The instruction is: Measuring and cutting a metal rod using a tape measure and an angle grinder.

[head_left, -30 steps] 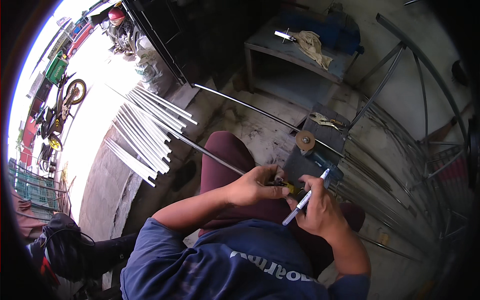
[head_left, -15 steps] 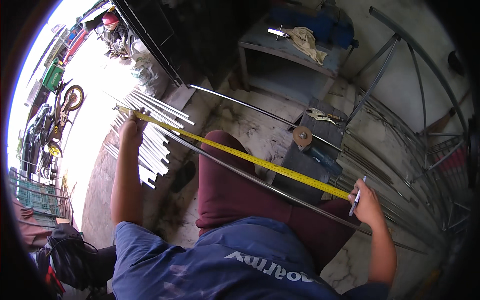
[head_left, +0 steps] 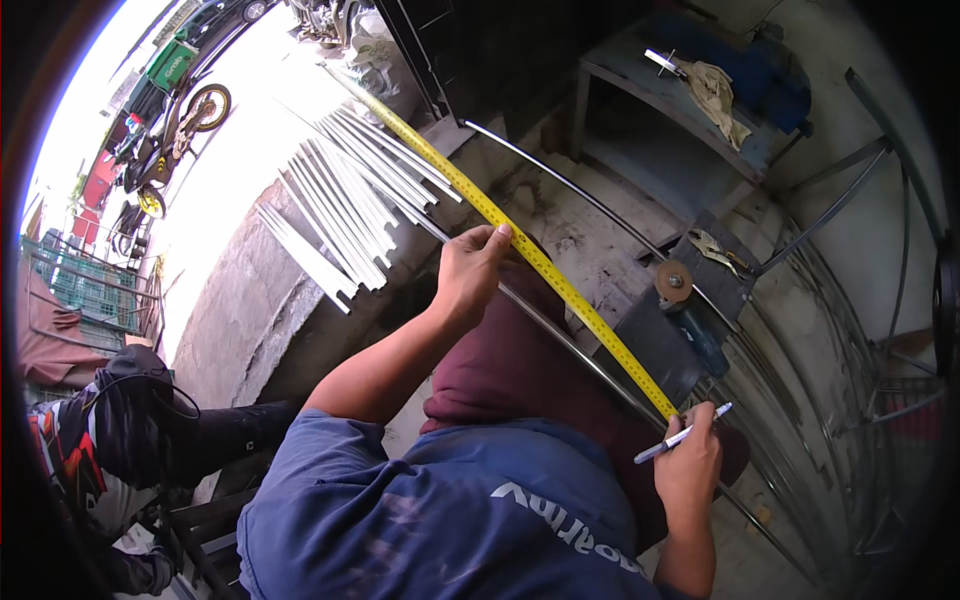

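A yellow tape measure blade [head_left: 590,315] stretches slantwise from the far left down to my right hand. My left hand [head_left: 472,272] pinches its edge near the middle, thumb on top. My right hand [head_left: 690,465] grips the near end of the blade, and also holds a white marker pen [head_left: 655,447] across its fingers. The tape's case cannot be made out. Beside the blade and roughly parallel to it, a long thin metal tube [head_left: 570,344] lies across my lap, passing below both hands.
Cut metal tubes [head_left: 340,215] lie spread at left. An angle grinder [head_left: 698,335] with a brown disc and locking pliers [head_left: 715,250] rest right of my knees, near another long tube [head_left: 580,195]. A bench [head_left: 640,85] carries a rag [head_left: 715,95]. A curved metal frame [head_left: 910,190] stands right.
My left hand has moved from near the blade's far end back toward me, to its middle. The right hand still holds tape and marker. The whole view has turned.
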### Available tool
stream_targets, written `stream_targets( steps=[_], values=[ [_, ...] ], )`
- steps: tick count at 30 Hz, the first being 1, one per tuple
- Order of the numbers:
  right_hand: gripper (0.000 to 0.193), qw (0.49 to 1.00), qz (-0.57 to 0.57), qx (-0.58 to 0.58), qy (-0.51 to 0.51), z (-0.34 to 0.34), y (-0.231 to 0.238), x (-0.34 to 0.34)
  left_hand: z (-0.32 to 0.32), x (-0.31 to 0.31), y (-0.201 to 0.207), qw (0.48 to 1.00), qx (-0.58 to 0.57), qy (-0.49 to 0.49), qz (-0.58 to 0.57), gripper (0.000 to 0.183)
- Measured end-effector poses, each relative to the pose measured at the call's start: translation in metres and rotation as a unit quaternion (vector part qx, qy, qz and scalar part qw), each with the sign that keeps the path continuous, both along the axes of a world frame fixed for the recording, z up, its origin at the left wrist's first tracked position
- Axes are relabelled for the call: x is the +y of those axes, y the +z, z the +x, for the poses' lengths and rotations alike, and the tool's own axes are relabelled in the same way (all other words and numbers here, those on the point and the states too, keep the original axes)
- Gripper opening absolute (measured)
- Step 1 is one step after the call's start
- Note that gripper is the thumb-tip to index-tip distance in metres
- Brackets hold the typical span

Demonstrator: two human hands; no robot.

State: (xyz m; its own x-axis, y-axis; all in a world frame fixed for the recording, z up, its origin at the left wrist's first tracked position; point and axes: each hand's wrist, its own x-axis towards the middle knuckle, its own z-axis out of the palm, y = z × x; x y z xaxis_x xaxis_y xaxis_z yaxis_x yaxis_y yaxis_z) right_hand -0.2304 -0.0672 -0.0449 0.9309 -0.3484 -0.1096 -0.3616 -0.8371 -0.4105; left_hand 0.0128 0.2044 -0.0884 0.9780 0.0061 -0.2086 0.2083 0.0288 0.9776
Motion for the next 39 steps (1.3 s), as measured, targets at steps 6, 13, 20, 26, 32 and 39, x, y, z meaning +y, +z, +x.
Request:
stream_targets(
  steps=[6, 13, 20, 26, 32, 39],
  values=[
    [0.026, 0.995, 0.016, 0.045, -0.085, -0.023, 0.015, -0.070, 0.130, 0.103, -0.003, 0.983, -0.068, 0.168, -0.017, 0.040],
    [0.030, 0.998, 0.014, 0.006, -0.068, -0.057, -0.013, -0.131, 0.199, 0.185, 0.001, 0.970, 0.004, 0.232, 0.072, 0.029],
    [0.019, 0.995, -0.021, -0.065, -0.068, -0.046, -0.019, -0.075, 0.221, 0.206, -0.013, 0.961, 0.059, 0.251, 0.098, 0.028],
    [0.018, 0.987, -0.104, -0.116, -0.031, -0.035, -0.016, -0.048, 0.233, 0.210, -0.021, 0.965, 0.070, 0.247, 0.048, 0.029],
    [0.017, 0.973, -0.163, -0.161, 0.015, -0.024, -0.014, -0.038, 0.261, 0.264, -0.055, 0.973, 0.088, 0.212, -0.029, 0.027],
    [0.018, 0.962, -0.202, -0.180, 0.033, -0.021, -0.007, -0.034, 0.247, 0.245, -0.045, 0.978, 0.062, 0.198, -0.032, 0.025]
  ],
)
